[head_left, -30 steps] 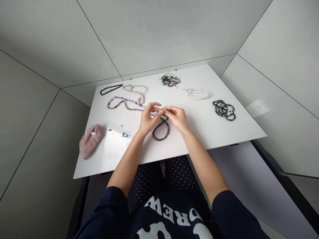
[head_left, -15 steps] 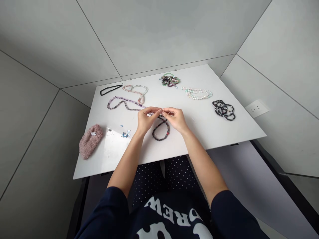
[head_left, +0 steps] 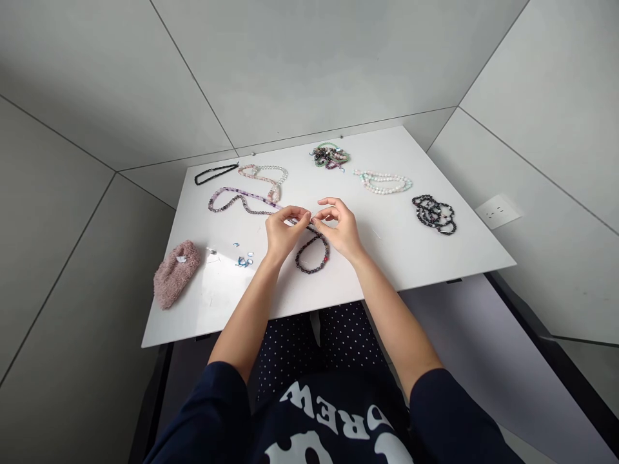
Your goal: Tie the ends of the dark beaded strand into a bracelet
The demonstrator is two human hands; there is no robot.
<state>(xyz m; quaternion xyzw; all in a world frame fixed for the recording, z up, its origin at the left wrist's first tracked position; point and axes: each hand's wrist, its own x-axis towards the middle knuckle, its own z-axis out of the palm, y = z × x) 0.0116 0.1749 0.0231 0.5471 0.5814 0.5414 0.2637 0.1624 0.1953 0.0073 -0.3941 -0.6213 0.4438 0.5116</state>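
Note:
My left hand (head_left: 285, 233) is closed in a pinch above the middle of the table, and whatever its fingertips hold is too small to make out. Facing it, my right hand (head_left: 341, 231) has its index finger raised and its fingers apart, the thumb close to the left fingertips. Below and between them lies a strand of dark beads (head_left: 312, 272) in a loop with one red bead, its upper part running up under the fingers. A strand of purple and grey beads (head_left: 227, 207) reaches from the left toward my left hand, which hides its end.
On the white table (head_left: 387, 258) lie a pink fuzzy pouch (head_left: 176, 274), small blue-white bits (head_left: 244, 261), a black strand (head_left: 215, 174), a pink and clear strand (head_left: 273, 190), a tangled bead pile (head_left: 329, 156), a pale strand (head_left: 384, 182) and black strands (head_left: 435, 214). Grey walls surround it.
The right index finger has lifted away from the thumb, and the right fingers have spread. The left hand keeps its pinch, shifted very slightly left. The beads on the table look the same.

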